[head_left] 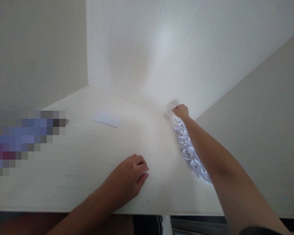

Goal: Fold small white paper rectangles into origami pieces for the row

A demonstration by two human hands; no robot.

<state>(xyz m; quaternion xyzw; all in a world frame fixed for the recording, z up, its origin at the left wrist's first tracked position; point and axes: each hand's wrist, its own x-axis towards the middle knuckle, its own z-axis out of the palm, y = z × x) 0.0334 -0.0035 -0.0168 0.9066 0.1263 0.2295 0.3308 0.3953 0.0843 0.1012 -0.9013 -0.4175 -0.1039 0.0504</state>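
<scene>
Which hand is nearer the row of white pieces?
The right hand, at the far end of the row; the left hand lies apart, nearer the table edge.

Tabletop (pixel 88 156) (paper slip (pixel 107 119), folded pieces (pixel 187 150))

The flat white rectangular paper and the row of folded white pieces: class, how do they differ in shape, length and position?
Shape: the paper is flat, while the row is bumpy with overlapping folds.
Length: the row looks longer than the paper.
Position: the paper lies in full view, apart from both hands; the row is partly hidden by the right arm.
Shared: both are white, on the pale table.
</scene>
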